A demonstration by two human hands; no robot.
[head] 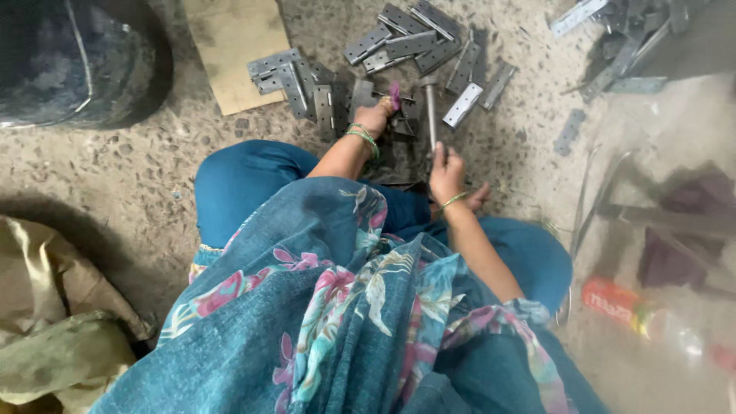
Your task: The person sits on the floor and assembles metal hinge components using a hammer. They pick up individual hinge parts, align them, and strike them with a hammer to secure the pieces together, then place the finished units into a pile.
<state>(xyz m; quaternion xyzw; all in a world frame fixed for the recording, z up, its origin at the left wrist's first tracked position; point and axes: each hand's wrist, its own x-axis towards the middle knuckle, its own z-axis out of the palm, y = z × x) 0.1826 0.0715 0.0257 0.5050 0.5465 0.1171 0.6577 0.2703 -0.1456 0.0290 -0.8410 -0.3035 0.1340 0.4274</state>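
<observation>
While right hand [447, 175] clasps hammer [430, 107], left hand [375, 116] pinches hinge [405, 115]

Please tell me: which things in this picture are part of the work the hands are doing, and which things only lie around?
In use:
- left hand on a hinge
- right hand holding the hammer
- metal hinges piled in front

Lying about:
- cardboard piece
- dark drum
- bottle
- sacks

From my feed I can't make out what the left hand [373, 116] pins under its fingers, the right hand [446, 173] hides the hammer [430, 107] handle's end, and the bottle [636, 310] is blurred
</observation>
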